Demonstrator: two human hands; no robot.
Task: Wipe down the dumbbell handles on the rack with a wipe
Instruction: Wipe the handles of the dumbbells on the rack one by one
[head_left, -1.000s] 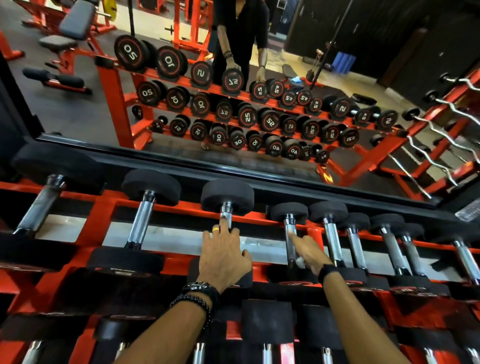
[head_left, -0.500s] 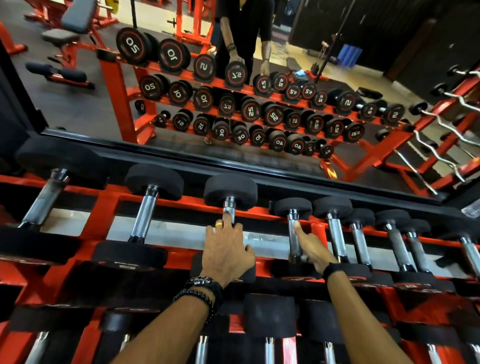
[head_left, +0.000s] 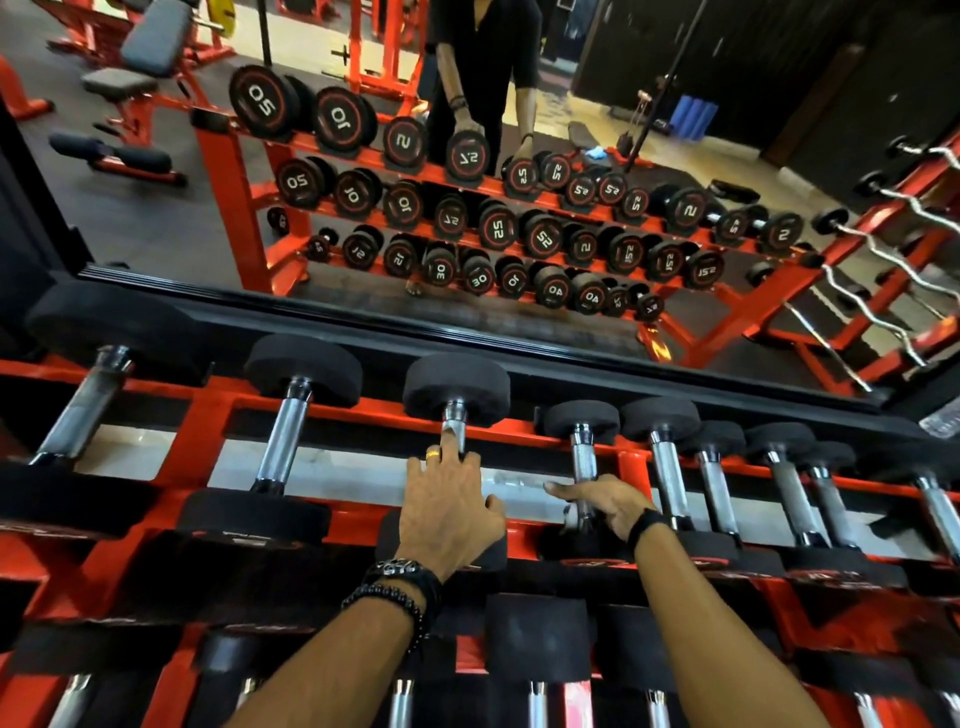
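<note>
An orange rack (head_left: 208, 415) carries a row of black-headed dumbbells with chrome handles. My left hand (head_left: 447, 512) lies flat over one dumbbell handle (head_left: 455, 418), fingers straight, a ring on one finger. My right hand (head_left: 605, 506) is curled round the near end of the neighbouring handle (head_left: 582, 452). A bit of white wipe (head_left: 570, 517) shows under its fingers. The rest of the wipe is hidden by the hand.
More dumbbells stand to the left (head_left: 283, 441) and right (head_left: 667, 467) on the same tier, and a lower tier (head_left: 537, 644) sits near me. A mirror (head_left: 467, 218) behind the rack reflects the rack, a bench and curl bars.
My right hand has slid down the handle toward me, from the far end to the near end. My left hand stays on its handle.
</note>
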